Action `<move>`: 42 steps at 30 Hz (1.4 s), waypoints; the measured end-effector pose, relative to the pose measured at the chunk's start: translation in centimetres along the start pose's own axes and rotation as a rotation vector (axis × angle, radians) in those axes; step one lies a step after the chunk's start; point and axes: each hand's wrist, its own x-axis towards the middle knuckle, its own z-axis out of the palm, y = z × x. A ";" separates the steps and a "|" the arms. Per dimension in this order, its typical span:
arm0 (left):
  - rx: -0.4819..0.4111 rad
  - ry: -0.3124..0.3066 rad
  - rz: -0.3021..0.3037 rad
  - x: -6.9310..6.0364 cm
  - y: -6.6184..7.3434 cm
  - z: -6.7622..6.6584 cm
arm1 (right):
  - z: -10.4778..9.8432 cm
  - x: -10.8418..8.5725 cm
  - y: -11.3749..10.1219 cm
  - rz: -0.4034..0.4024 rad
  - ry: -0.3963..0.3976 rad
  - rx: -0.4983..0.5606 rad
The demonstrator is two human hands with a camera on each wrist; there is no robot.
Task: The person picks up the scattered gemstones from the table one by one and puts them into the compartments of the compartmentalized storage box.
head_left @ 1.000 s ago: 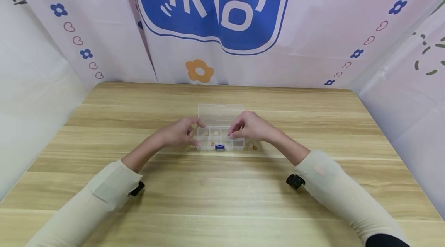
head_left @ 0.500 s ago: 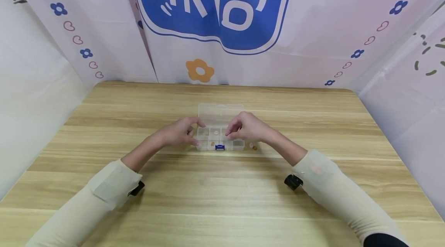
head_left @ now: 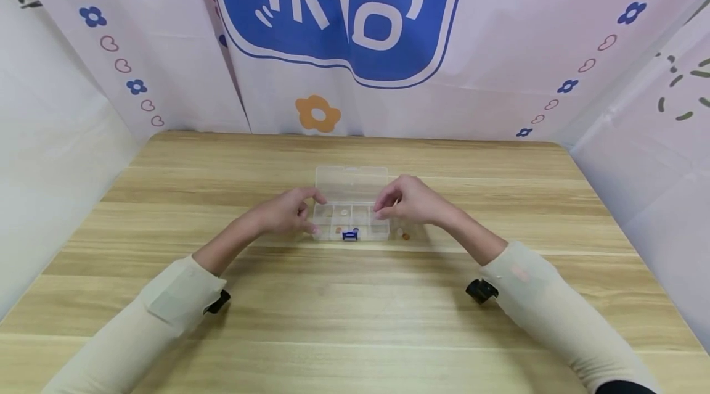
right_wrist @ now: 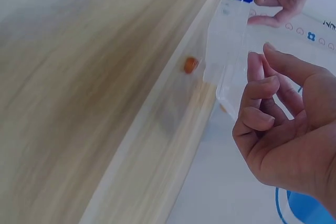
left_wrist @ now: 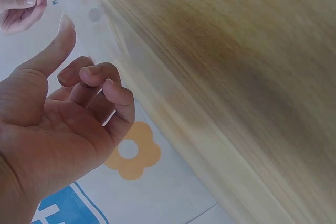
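A clear plastic compartment box (head_left: 379, 236) stands on the table with its lid (head_left: 352, 183) raised at the back and a blue latch (head_left: 350, 235) in front. My left hand (head_left: 284, 211) holds the box's left end between thumb and index finger. Over the right-end compartments is my right hand (head_left: 413, 201), fingers loosely curled, nothing seen between them. Inside the box lie a small whitish piece (head_left: 344, 213), a small orange piece (head_left: 338, 230) and a small dark blue piece (head_left: 355, 230). What these pieces are is too small to tell.
Just right of the box, a glossy orange-brown piece (right_wrist: 190, 65) and a small white piece (head_left: 400, 232) lie on the wooden table (head_left: 344, 320). A printed cloth (head_left: 471, 104) hangs behind the table's back edge.
My right hand has moved a little left, then right, off the middle compartments. A small dark blue piece now shows in the box behind the latch. The left hand stays in place.
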 end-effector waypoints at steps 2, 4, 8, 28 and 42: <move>-0.001 0.001 -0.004 0.0 0.0 0.0 | -0.2 -0.3 0.3 0.002 0.006 -0.002; -0.002 0.001 -0.002 0.0 0.0 0.0 | -0.5 -0.6 0.7 0.010 0.011 0.001; 0.000 0.001 0.005 -0.2 -0.1 0.0 | -0.9 -1.2 1.3 0.024 0.017 0.010; 0.003 -0.003 -0.014 -0.1 0.1 -0.1 | -1.4 -2.3 3.2 0.078 -0.044 0.000; 0.011 0.004 -0.031 -0.1 0.2 0.0 | -0.9 -2.0 3.0 0.088 -0.093 0.010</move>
